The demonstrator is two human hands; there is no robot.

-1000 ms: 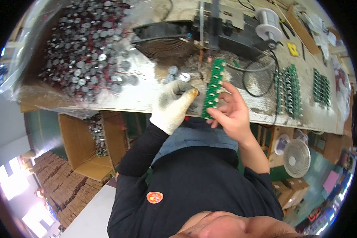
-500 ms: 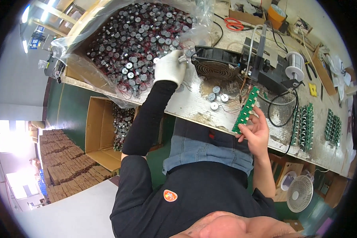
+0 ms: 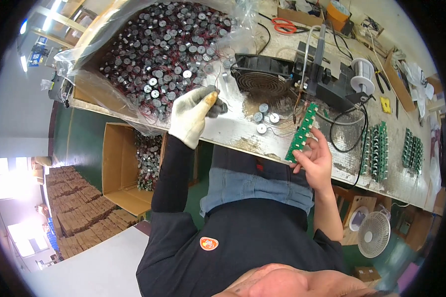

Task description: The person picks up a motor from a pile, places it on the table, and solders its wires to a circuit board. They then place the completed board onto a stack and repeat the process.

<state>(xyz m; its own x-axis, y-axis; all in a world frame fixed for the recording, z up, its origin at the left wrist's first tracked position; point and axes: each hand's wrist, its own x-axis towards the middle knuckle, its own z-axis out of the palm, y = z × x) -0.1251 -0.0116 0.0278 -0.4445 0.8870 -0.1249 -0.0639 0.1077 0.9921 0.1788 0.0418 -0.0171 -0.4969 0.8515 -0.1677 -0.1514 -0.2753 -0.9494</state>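
Observation:
My left hand (image 3: 195,111), in a white glove with dark-stained fingertips, is closed in a pinch over the bench. A thin wire (image 3: 217,79) shows at its fingertips; whatever else lies in the grip is hidden. Beside it is a big heap of small round metal motors (image 3: 168,49) with red wires, in a plastic-lined box. My bare right hand (image 3: 316,161) grips the lower end of a long green circuit board (image 3: 302,132), thumb on top and fingers below, tilted over the bench edge. Between the hands several loose motors (image 3: 263,107) with wires lie on the bench.
A black fan (image 3: 262,74) and a soldering machine (image 3: 327,81) with a wire spool (image 3: 362,74) stand behind the board. Rows of green boards (image 3: 376,151) lie at right. Red-handled scissors (image 3: 284,25) lie farther back. Below the bench is a carton (image 3: 119,168) of parts.
My left hand has come back from the edge of the motor heap, toward me and to the left, fingers turned rightward and pinched. The right hand still holds the board; the whole view has shifted slightly.

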